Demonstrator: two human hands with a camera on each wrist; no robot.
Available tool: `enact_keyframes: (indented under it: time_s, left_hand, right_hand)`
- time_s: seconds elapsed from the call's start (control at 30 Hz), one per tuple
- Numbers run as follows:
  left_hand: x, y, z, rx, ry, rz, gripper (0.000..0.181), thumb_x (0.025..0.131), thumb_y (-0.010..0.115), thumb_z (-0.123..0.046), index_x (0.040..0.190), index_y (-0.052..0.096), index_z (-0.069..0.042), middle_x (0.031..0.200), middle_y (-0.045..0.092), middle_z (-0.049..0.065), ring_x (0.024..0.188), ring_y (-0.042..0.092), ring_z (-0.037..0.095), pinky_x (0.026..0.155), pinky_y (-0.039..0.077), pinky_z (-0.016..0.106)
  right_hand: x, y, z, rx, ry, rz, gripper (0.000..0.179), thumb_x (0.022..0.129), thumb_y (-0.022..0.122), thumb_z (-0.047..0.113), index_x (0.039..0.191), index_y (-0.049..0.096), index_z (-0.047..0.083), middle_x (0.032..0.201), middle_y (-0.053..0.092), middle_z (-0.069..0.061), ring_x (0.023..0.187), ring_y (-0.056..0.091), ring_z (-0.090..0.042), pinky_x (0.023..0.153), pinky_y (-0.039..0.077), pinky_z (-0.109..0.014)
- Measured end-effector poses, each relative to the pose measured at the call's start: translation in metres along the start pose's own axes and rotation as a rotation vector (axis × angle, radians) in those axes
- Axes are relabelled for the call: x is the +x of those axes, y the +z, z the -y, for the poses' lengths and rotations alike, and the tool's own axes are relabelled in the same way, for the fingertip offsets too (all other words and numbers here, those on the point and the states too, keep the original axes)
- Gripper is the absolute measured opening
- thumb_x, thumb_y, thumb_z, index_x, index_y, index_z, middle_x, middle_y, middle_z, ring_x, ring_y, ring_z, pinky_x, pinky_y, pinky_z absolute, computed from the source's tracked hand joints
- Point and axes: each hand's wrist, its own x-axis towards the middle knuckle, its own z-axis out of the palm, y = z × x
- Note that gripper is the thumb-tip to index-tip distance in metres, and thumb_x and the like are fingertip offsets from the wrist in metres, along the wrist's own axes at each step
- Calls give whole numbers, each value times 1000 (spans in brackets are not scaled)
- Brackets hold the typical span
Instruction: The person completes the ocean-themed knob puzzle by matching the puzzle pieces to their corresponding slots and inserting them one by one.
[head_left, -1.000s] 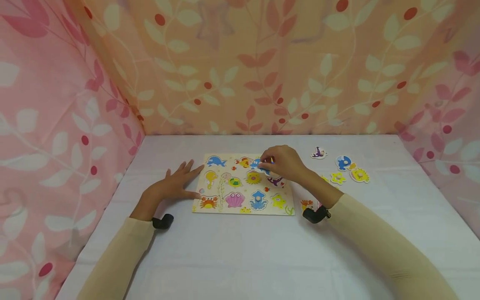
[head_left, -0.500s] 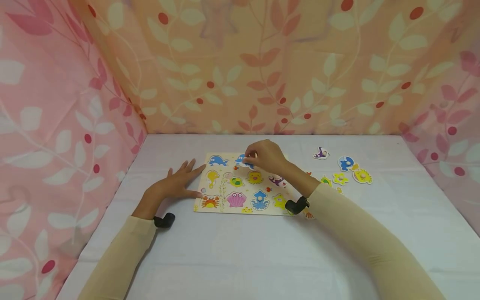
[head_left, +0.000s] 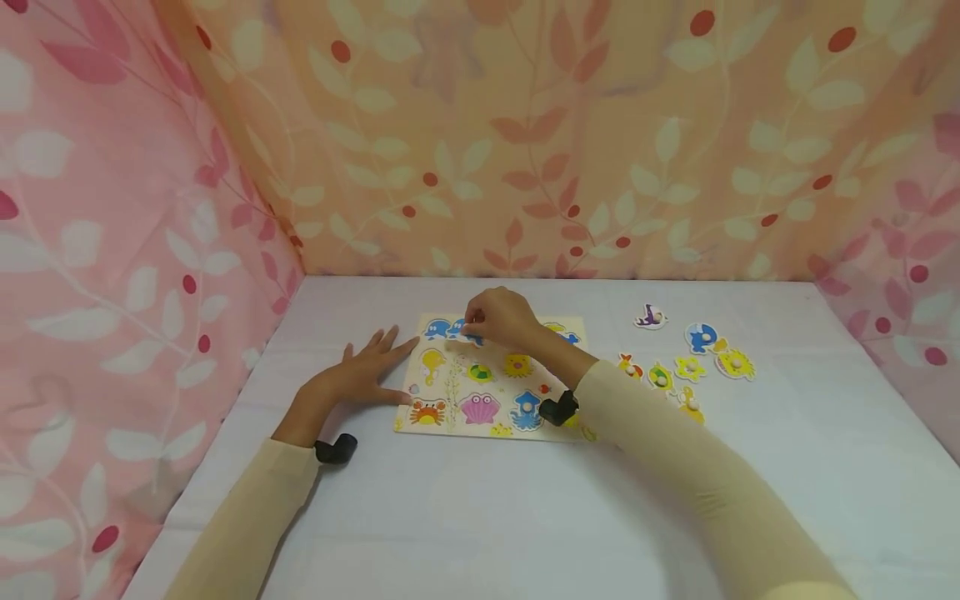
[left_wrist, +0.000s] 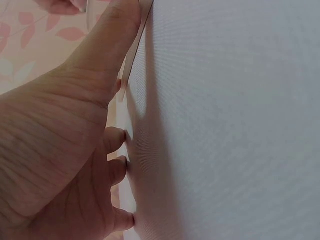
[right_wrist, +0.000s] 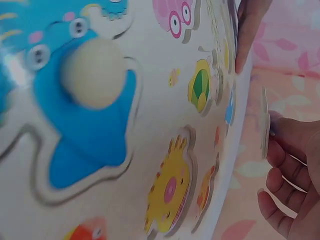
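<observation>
A pale wooden puzzle board with printed sea animals lies on the white table. My right hand pinches a blue whale puzzle piece over the board's upper left part, beside the printed blue whale. In the right wrist view this piece is edge-on and held apart from the board. My left hand lies spread at the board's left side, thumb and forefinger touching its edge. A blue squid piece with a round knob sits in the bottom row. My right forearm hides the board's right part.
Several loose knobbed pieces lie right of the board: a purple one, a blue one, a yellow spiky fish, a star, a turtle. A patterned cloth stands behind the table.
My right hand has carried the blue whale piece leftward across the board, from its right part to its upper left. My left hand has stayed at the board's left edge.
</observation>
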Motion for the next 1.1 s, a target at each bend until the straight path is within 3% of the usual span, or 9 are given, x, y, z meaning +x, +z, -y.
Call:
enact_keyframes:
  time_s: [0.5, 0.73, 1.1]
  left_hand:
    - [-8, -2, -6, -11, 2, -17, 111, 75, 73, -73, 163, 18, -33, 170, 1, 16, 154, -5, 43, 110, -4, 79]
    - [-6, 0, -4, -5, 10, -18, 111, 76, 71, -74, 163, 16, -35, 170, 0, 14, 155, -6, 41, 110, -4, 78]
    - [-6, -1, -3, -11, 11, -13, 111, 76, 71, -74, 163, 16, -35, 170, -1, 13, 155, -6, 40, 111, -5, 77]
  right_hand:
    - [37, 21, 15, -86, 4, 60, 14, 90, 80, 31, 90, 79, 17, 82, 66, 4, 82, 56, -16, 72, 47, -30]
    - [45, 28, 13, -123, 23, 71, 14, 92, 78, 33, 91, 78, 19, 84, 67, 6, 83, 57, -14, 75, 48, -30]
    - [52, 33, 13, -93, 26, 97, 14, 92, 77, 32, 97, 79, 19, 95, 69, 4, 88, 57, -14, 83, 49, -31]
